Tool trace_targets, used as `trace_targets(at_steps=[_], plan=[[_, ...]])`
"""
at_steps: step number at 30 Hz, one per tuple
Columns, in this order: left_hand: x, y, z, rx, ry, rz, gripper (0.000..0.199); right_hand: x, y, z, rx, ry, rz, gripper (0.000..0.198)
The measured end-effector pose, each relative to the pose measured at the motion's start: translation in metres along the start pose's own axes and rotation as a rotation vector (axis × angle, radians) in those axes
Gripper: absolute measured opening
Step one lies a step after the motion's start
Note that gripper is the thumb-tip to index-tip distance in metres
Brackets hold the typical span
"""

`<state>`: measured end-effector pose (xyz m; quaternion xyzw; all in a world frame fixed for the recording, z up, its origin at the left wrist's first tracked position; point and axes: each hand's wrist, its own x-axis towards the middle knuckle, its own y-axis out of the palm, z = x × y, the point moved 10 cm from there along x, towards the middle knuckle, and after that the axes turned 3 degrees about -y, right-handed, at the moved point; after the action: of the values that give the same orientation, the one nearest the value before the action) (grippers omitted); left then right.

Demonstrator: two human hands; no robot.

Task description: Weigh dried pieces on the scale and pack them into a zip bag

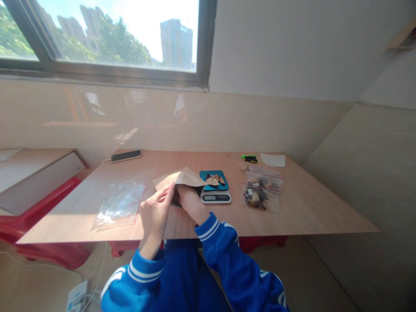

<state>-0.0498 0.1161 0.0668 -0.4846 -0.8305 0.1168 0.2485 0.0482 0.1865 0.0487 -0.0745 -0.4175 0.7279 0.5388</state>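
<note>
Pinching the paper bag's [181, 176] rim, left grip [156, 209] sits near the counter's [302, 216] front edge; right grip [190, 200] inside, state hidden.

Right hand [187, 198] partly hidden, display [209, 198] unreadable

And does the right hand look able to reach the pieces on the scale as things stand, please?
Probably not immediately: the right hand is inside the tan bag and must come out first, though the pieces on the scale lie mostly uncovered.
</note>
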Motion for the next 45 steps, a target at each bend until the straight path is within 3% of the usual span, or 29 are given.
trace_targets(at_steps=[3,6,15,22,26,28,30,34,38,42,45], plan=[[0.004,-0.002,-0.006,-0.010,0.014,0.009,0.027,-0.018,-0.009,-0.001,-0.197,0.114,0.067,0.026],[0.007,-0.004,-0.008,0.000,0.008,0.004,0.025,-0.031,-0.017,0.011,-0.232,0.091,0.096,0.023],[0.016,-0.010,-0.004,0.059,-0.016,-0.062,0.022,-0.043,-0.043,0.023,-0.070,-0.071,-0.022,0.015],[0.020,-0.008,-0.012,0.084,-0.011,-0.083,0.024,-0.055,-0.074,0.020,0.268,-0.127,-0.214,0.013],[0.023,-0.013,-0.007,0.081,-0.023,-0.116,0.027,-0.072,-0.117,-0.012,0.536,-0.041,-0.472,0.018],[0.024,-0.018,-0.004,0.090,-0.024,-0.141,0.028,-0.079,-0.143,-0.045,0.525,0.033,-0.638,0.021],[0.025,-0.022,-0.001,0.101,-0.030,-0.160,0.027,-0.076,-0.160,-0.080,0.375,0.107,-0.708,0.022],[0.025,-0.023,0.001,0.089,-0.043,-0.153,0.025,-0.036,-0.154,-0.143,-0.038,0.230,-0.485,0.016],[0.025,-0.021,-0.001,0.077,-0.025,-0.123,0.024,-0.006,-0.133,-0.177,-0.097,0.276,-0.349,0.010],[0.026,-0.019,-0.004,0.070,-0.003,-0.111,0.025,0.000,-0.126,-0.173,-0.089,0.283,-0.323,0.009],[0.026,-0.018,-0.004,0.077,-0.012,-0.108,0.026,-0.011,-0.132,-0.143,-0.050,0.233,-0.360,0.019]])
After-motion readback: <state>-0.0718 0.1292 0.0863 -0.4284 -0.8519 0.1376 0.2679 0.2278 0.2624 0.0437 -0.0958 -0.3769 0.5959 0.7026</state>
